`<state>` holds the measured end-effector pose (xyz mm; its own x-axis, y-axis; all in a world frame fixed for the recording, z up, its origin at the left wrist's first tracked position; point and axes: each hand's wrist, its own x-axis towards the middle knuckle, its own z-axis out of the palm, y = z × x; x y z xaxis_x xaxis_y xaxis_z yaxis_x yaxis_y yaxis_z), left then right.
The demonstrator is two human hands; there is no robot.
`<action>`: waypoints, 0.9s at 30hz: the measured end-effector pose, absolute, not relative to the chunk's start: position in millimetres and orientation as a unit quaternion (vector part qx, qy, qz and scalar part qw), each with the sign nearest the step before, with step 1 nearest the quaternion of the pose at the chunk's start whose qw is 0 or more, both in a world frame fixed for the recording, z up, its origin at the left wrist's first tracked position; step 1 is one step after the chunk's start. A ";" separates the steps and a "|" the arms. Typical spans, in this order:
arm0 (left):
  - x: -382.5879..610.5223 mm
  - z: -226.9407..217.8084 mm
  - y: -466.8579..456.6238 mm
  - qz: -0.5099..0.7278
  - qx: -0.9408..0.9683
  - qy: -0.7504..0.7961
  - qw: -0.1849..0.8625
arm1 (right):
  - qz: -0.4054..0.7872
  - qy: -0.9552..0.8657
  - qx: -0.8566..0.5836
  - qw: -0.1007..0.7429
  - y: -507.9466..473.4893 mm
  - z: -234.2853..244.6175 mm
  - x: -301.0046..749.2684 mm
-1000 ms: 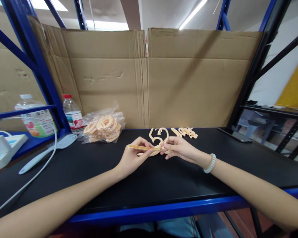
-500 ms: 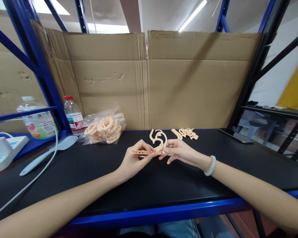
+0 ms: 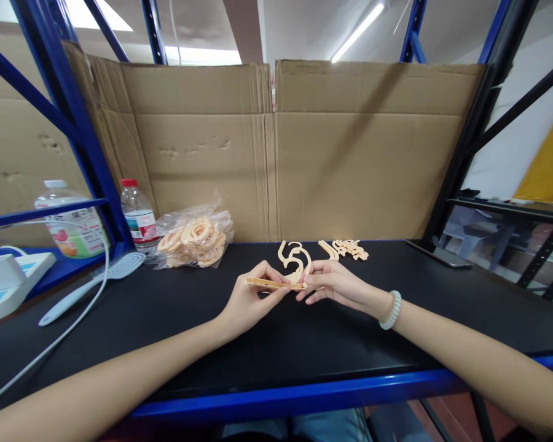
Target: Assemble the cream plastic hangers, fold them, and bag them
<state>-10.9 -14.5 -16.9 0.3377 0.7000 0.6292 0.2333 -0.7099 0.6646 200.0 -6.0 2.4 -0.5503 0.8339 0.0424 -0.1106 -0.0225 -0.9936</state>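
Observation:
Between both hands, above the black tabletop, is a thin pale wooden piece (image 3: 263, 283), seen nearly edge-on. My left hand (image 3: 255, 296) pinches its middle between thumb and fingers. My right hand (image 3: 328, 281) is closed at its right end with thumb and fingertips; whether a second small part is there I cannot make out. Just behind the fingers lie curved wooden pieces (image 3: 295, 261), partly hidden by the hands. Farther right are some narrow wooden strips (image 3: 328, 250) and a small heap of wavy wooden pieces (image 3: 351, 248).
At the back left, a clear plastic bag (image 3: 196, 240) holds many wooden rings. Beside it stand a red-capped bottle (image 3: 139, 215) and a light-blue hairbrush (image 3: 92, 285). A white cable (image 3: 76, 319) crosses the left side. A dark phone (image 3: 437, 253) lies back right, before a cardboard wall (image 3: 359, 159).
The wooden piece has tilted slightly, its left end now higher than its right. Both hands stay in nearly the same place, with small finger shifts in my right hand.

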 end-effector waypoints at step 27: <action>-9.0 -14.6 -16.6 0.492 0.773 0.310 0.253 | 0.636 -0.590 -0.294 0.401 -4.6 -5.3 197.0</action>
